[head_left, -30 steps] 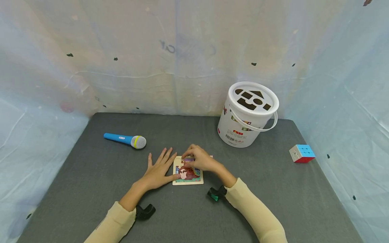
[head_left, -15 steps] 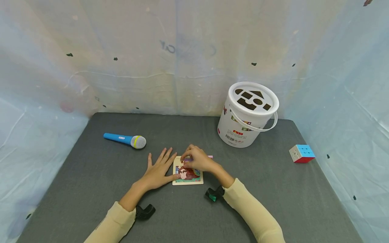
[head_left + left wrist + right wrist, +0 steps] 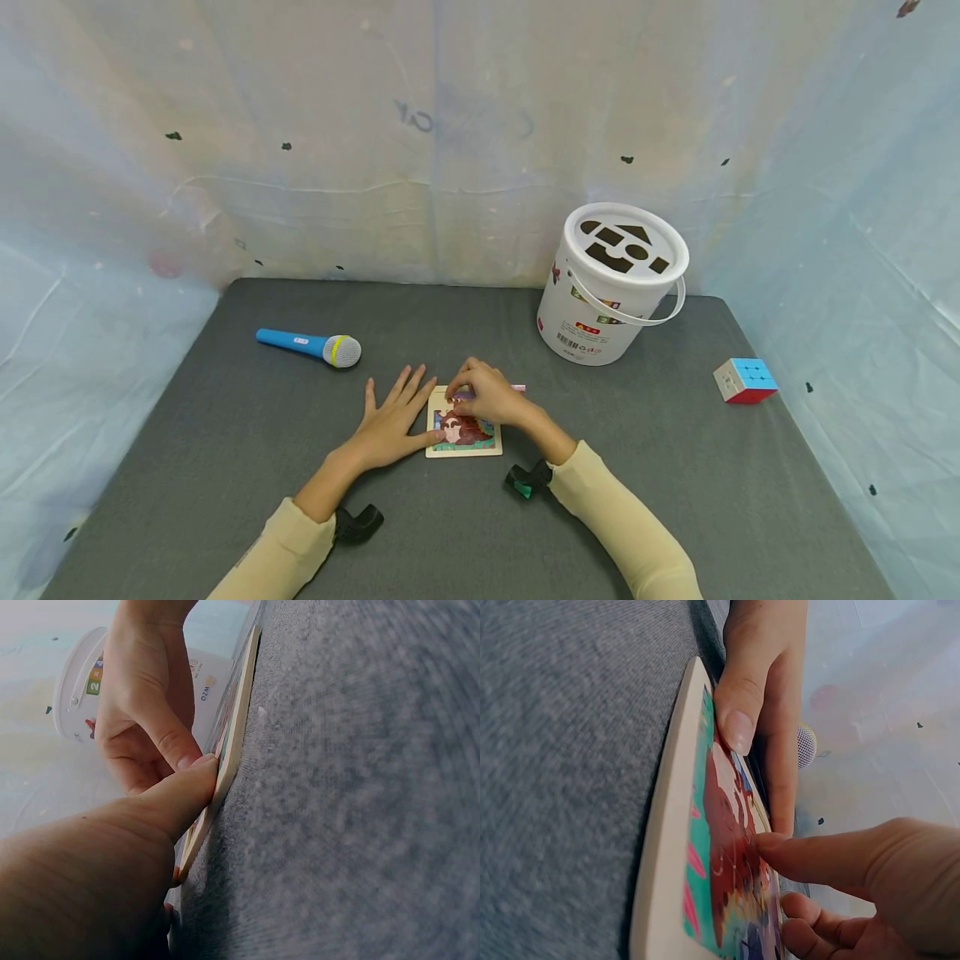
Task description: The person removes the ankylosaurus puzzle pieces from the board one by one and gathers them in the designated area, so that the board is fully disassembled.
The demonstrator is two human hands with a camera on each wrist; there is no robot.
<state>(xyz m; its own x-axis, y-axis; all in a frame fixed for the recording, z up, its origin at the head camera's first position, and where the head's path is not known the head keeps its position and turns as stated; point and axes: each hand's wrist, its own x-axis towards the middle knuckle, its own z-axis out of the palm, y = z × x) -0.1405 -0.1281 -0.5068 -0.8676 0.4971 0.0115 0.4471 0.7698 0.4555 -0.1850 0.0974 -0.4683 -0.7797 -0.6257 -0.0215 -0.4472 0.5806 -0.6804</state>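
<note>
A small wooden jigsaw puzzle (image 3: 465,452) with a brown cartoon animal lies flat on the grey table. My left hand (image 3: 390,429) is spread out at its left side, fingers on the cloth. The left thumb (image 3: 739,731) presses on the picture near the edge. Over the puzzle's upper part is my right hand (image 3: 491,396), fingers bent downward. Its thumb tip (image 3: 771,844) touches the picture, with the bent fingertips (image 3: 799,934) close beside it at the far edge. I cannot tell whether a piece is pinched between them. A narrow pink strip (image 3: 519,387) shows behind the right hand.
A blue toy microphone (image 3: 307,343) lies at the back left. At the back right stands a white bucket (image 3: 577,321) with a shape-sorter lid and a handle. A puzzle cube (image 3: 746,380) sits near the table's right edge. Plastic sheeting (image 3: 480,167) surrounds the table.
My right hand and forearm have shifted slightly left over the puzzle, uncovering more of the pink strip. The left hand and the board have stayed in place.
</note>
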